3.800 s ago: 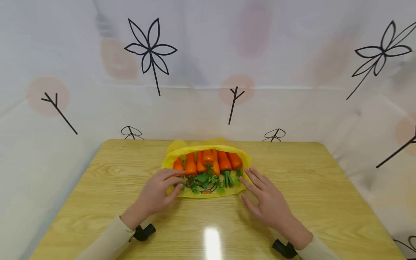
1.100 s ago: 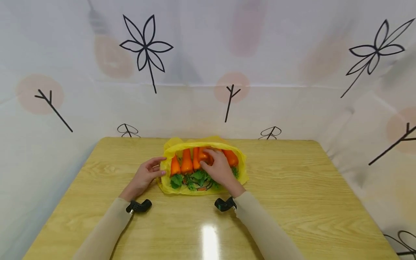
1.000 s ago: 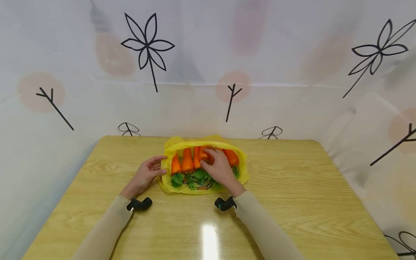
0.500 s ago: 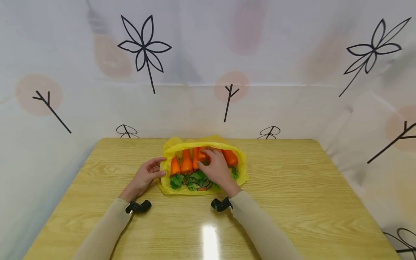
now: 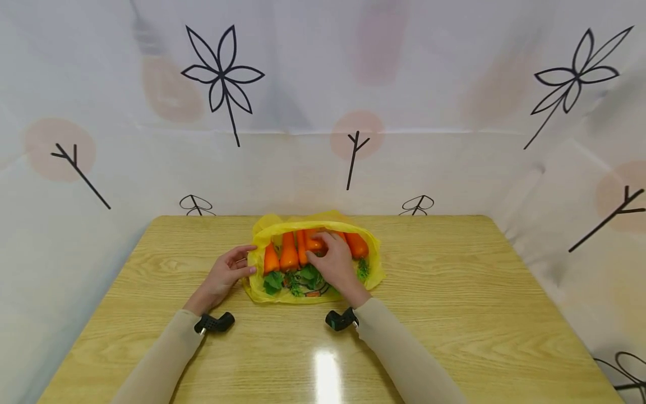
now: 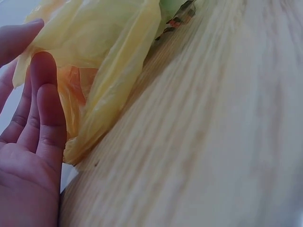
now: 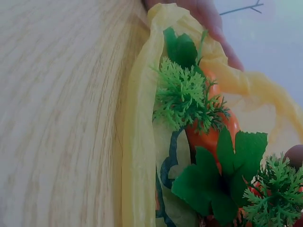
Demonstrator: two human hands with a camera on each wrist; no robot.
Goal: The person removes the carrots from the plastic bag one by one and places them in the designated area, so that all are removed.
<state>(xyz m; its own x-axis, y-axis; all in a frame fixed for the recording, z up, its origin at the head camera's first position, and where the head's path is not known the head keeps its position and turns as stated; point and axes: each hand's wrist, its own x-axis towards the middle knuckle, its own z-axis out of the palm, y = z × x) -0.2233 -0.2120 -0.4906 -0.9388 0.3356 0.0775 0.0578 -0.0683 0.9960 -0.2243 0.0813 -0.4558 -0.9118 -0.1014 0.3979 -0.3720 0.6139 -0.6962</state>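
Note:
A yellow plastic bag [image 5: 375,275] lies on the table with its mouth facing me. Inside it are several orange carrots [image 5: 289,252] side by side, their green leafy tops [image 7: 184,92] towards the opening. My left hand [image 5: 222,275] holds the bag's left rim; in the left wrist view the yellow plastic [image 6: 118,61] passes between thumb and fingers. My right hand [image 5: 337,264] reaches into the mouth, thumb and fingers curled round the end of a carrot [image 5: 314,242] lying on top of the others. The palm hides some carrots and greens behind it.
The wooden table [image 5: 479,314] extends on both sides of the bag. A white curtain [image 5: 429,168] with line-drawn flowers hangs right behind its back edge. Black wrist cameras [image 5: 216,322] sit below both hands.
My left hand has moved left from the bag's front to its left rim. My right hand has gone from the right rim into the mouth onto a carrot, shifting slightly left over the last second.

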